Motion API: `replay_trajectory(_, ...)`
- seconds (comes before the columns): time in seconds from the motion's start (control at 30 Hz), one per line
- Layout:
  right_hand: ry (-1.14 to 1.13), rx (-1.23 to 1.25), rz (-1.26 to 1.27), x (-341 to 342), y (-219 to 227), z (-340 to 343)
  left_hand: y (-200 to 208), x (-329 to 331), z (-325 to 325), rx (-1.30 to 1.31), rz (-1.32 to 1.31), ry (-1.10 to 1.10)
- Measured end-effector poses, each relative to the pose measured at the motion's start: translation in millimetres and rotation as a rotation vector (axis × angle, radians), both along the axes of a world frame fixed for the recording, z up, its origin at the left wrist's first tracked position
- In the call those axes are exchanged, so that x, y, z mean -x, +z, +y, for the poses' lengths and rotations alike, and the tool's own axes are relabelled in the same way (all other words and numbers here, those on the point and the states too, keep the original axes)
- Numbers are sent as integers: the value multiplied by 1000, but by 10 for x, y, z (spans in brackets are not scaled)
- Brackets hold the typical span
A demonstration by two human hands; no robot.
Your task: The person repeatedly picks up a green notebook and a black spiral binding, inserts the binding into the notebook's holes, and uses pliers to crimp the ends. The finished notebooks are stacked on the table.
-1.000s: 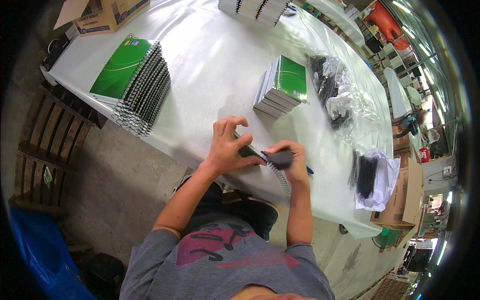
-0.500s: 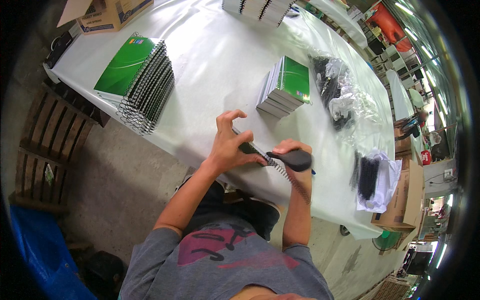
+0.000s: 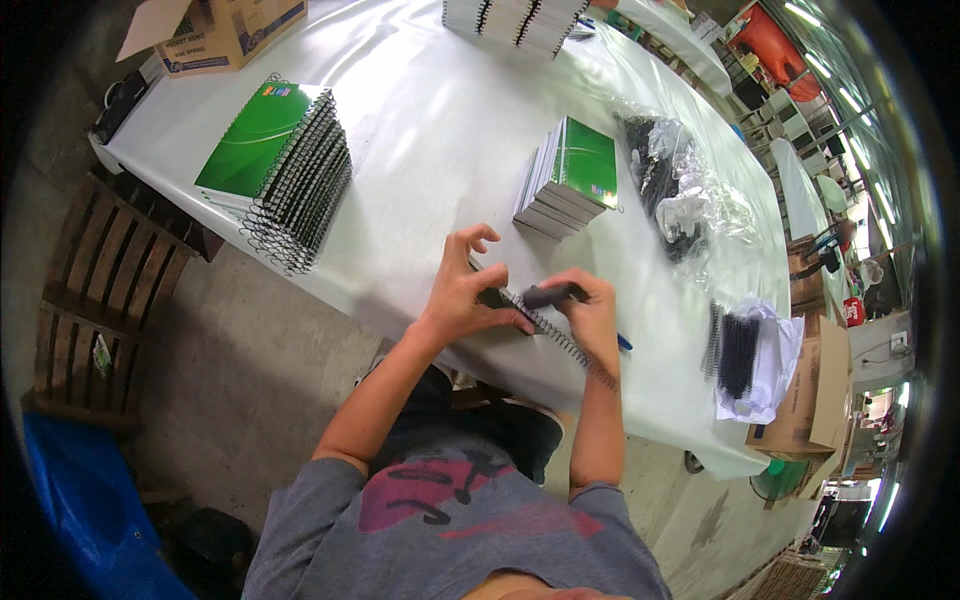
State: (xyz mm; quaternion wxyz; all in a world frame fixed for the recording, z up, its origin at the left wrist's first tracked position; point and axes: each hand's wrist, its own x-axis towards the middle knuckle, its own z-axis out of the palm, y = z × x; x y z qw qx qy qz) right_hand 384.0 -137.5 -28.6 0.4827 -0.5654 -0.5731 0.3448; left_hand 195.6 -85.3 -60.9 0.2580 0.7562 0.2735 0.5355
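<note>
Near the table's front edge, my left hand (image 3: pixel 462 298) is closed around a small notebook (image 3: pixel 492 297) stood on edge, fingers on one side and thumb on the other. A dark spiral wire coil (image 3: pixel 566 346) runs along the notebook's edge, and its loose end trails down past my right wrist. My right hand (image 3: pixel 592 312) grips a dark, rounded-handled tool (image 3: pixel 546 296) beside the coil; the tool's exact kind does not show. Much of the notebook is hidden by my left fingers.
Green spiral notebooks (image 3: pixel 250 145) are stacked at left. A smaller stack of green-covered books (image 3: pixel 585 165) stands ahead. Bagged black coils (image 3: pixel 670 185) lie to the right, with loose coils (image 3: pixel 738 357) on white wrapping. Cardboard boxes (image 3: pixel 225 35) stand far left and right. A blue pen (image 3: pixel 624 342) lies behind my right wrist.
My right hand has turned, swinging the tool's dark rounded part left toward the notebook. My left hand keeps its grip in nearly the same place.
</note>
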Motion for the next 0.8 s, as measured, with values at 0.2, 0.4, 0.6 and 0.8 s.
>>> replay_trajectory(0.2, 118, 65, -19, 87, 138, 5, 8, 35, 9, 60, 38, -14)
replay_trajectory(0.4, 184, -65, 342, 121, 100, -16, 40, 15, 29, 95, -49, 2)
replay_trajectory(0.6, 48, 130, 147, 120, 45, 82, -24, 15, 60, 169, -89, -27)
replay_trajectory(0.8, 103, 139, 37, 173, 122, 139, -64, 30, 76, 196, -80, -50)
